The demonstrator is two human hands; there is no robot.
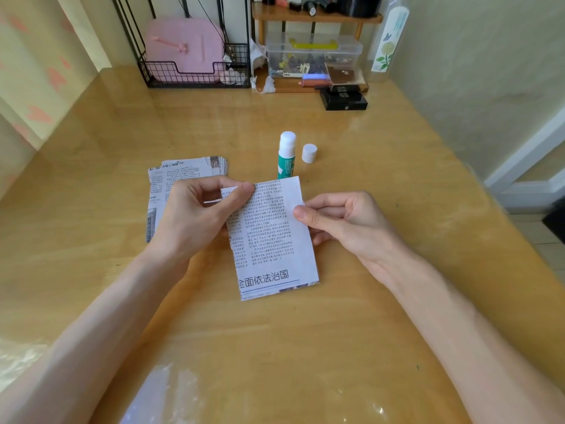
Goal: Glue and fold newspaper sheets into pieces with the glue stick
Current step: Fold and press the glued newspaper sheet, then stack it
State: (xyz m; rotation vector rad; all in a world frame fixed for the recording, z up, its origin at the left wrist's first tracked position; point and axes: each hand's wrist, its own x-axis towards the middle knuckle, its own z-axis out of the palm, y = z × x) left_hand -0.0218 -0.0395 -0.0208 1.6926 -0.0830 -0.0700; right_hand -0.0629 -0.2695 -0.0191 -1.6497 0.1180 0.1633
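Observation:
A folded newspaper piece (272,240) with printed columns and a bold headline sits in the middle of the wooden table (305,332). My left hand (195,215) pinches its upper left corner between thumb and fingers. My right hand (339,218) pinches its right edge near the top. Just behind the piece stands the uncapped glue stick (286,154), green and white. Its white cap (309,153) stands beside it on the right. A stack of newspaper sheets (177,179) lies to the left, partly hidden by my left hand.
At the back edge stand a black wire basket (195,75) holding a pink case, a wooden shelf (315,16) over a clear plastic box (312,56), black boxes (344,99) and a tall clear bottle (389,38). A wall runs along the right.

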